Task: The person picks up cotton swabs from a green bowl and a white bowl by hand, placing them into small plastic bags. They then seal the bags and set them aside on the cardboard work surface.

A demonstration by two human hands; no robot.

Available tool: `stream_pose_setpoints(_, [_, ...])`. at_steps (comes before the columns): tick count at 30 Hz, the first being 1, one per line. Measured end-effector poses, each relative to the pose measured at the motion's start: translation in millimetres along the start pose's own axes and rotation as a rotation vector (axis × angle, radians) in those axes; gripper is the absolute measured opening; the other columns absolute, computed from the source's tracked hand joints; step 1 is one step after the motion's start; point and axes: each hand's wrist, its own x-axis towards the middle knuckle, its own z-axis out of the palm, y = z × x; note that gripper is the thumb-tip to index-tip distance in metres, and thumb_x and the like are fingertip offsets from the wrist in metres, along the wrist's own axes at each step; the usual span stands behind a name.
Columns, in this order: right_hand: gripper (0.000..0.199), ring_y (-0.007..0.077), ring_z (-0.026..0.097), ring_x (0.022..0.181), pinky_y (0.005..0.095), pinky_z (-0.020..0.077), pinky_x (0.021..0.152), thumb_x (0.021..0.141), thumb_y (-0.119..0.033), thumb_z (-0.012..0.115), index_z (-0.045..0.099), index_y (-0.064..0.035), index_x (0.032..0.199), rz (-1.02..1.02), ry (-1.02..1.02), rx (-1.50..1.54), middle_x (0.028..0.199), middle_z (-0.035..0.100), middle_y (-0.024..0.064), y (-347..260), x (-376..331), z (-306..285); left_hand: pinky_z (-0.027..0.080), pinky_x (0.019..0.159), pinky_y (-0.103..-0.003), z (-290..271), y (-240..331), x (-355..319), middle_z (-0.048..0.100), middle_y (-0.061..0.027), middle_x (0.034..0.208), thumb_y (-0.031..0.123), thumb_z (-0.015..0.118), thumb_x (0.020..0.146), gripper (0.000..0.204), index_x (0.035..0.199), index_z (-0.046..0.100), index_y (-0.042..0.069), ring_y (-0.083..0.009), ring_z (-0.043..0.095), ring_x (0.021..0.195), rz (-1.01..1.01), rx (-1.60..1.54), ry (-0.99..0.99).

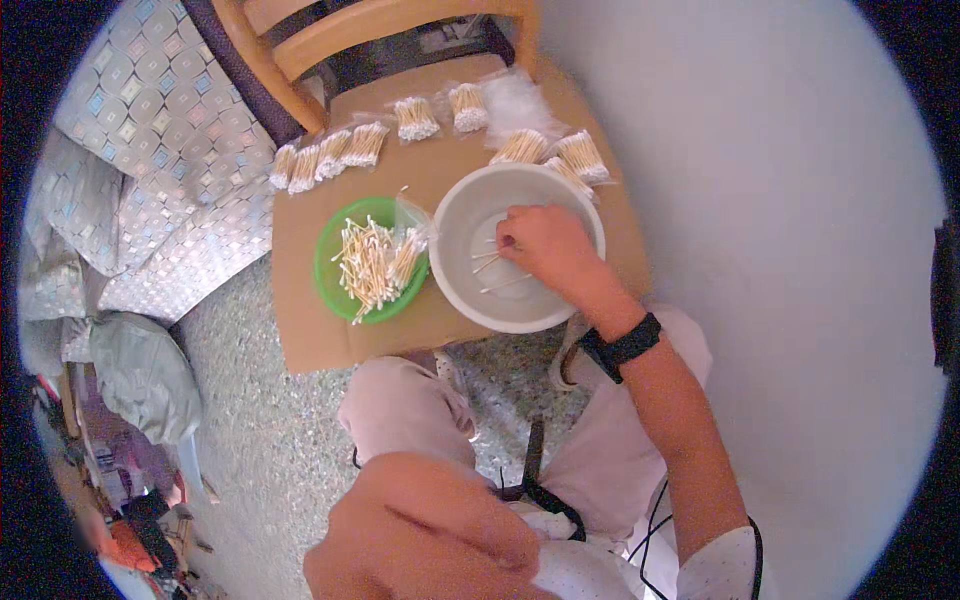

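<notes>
White bowl: a round white bowl (452,262) sits on the near right part of a brown cardboard sheet (300,330); only a few loose cotton swabs (490,262) with wooden sticks lie on its bottom.
Right hand: the right hand (540,245) reaches into the white bowl from the near right, fingers curled down and pinched narrow on the loose swabs; whether a swab is actually lifted cannot be told.
Wrist: a black band (622,347) circles the right wrist, just near of the bowl's rim.
Green plate: a shallow green plate (330,250) lies just left of the white bowl, touching or nearly touching it; a heap of swabs (365,265) fills its middle, and a small clear bag (410,245) partly filled with swabs leans over its right edge toward the bowl.
Left hand: the left hand (420,530) is close to the camera at the near edge, over the lap, well apart from both containers; its fingers are turned away, so the grip cannot be told.
Packed bundles: small clear packets of swabs (415,118) lie in a row along the far side of the cardboard, from the far left round to just behind the bowl.
Chair: a wooden chair (300,55) carries the cardboard; its backrest stands at the far edge.
Left side: patterned quilted bedding (170,150) lies to the left.
Floor: speckled floor (260,430) shows near, under the cardboard's edge.
</notes>
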Motion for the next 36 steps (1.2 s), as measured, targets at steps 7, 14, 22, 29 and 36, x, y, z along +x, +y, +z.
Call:
stream_pose_setpoints(7, [0.009, 0.0283, 0.062, 0.076, 0.0409, 0.0479, 0.068, 0.077, -0.019, 0.062, 0.064, -0.0101, 0.079, 0.124, 0.06, 0.075, 0.081, 0.063, 0.0073, 4.7, 2.2, 3.0, 0.032, 0.053, -0.028, -1.6, 25.6, 0.4, 0.054, 0.0115, 0.087, 0.016, 0.065, 0.081, 0.017, 0.095, 0.061, 0.025, -0.0117, 0.056, 0.063, -0.135, 0.264, 0.037])
stream_pose_setpoints(14, [0.013, 0.0276, 0.062, 0.075, 0.0385, 0.0472, 0.067, 0.079, -0.022, 0.063, 0.065, -0.0103, 0.084, 0.126, 0.093, 0.084, 0.081, 0.065, 0.0081, 5.1, 7.4, -11.0, 0.031, 0.051, -0.028, 41.2, 36.2, -3.3, 0.056, 0.0109, 0.079, 0.017, 0.064, 0.078, 0.008, 0.081, 0.059, 0.023, -0.012, 0.051, 0.055, -0.19, 0.58, 0.423])
stream_pose_setpoints(22, [0.014, 0.0275, 0.062, 0.075, 0.0392, 0.0466, 0.066, 0.08, -0.024, 0.062, 0.065, -0.0113, 0.085, 0.078, 0.111, 0.124, 0.08, 0.065, 0.0076, 4.2, 11.0, -7.7, 0.04, 0.046, -0.027, -12.1, 62.4, -5.7, 0.064, 0.0007, 0.071, 0.016, 0.065, 0.074, 0.01, 0.069, 0.057, 0.013, -0.0141, 0.051, 0.048, -0.679, 0.549, 0.032])
stream_pose_setpoints(29, [0.015, 0.0267, 0.062, 0.075, 0.0385, 0.0465, 0.065, 0.08, -0.025, 0.062, 0.066, -0.0126, 0.086, 0.165, 0.122, 0.077, 0.08, 0.065, 0.0069, 12.5, 5.1, -7.8, 0.045, 0.04, -0.032, -22.5, 38.8, -23.9, 0.065, -0.0009, 0.064, 0.014, 0.062, 0.073, 0.023, 0.053, 0.051, 0.013, -0.0133, 0.056, 0.045, -0.328, 0.209, 0.009])
stream_pose_setpoints(36, [0.015, 0.0258, 0.062, 0.076, 0.0372, 0.0469, 0.065, 0.08, -0.026, 0.062, 0.066, -0.0139, 0.087, 0.163, 0.101, 0.149, 0.08, 0.065, 0.0067, 15.1, 1.6, -12.8, 0.038, 0.052, -0.036, -16.3, 49.9, -16.4, 0.057, 0.0026, 0.073, 0.03, 0.064, 0.077, 0.016, 0.08, 0.054, 0.018, -0.019, 0.053, 0.058, -0.108, 0.206, 0.017])
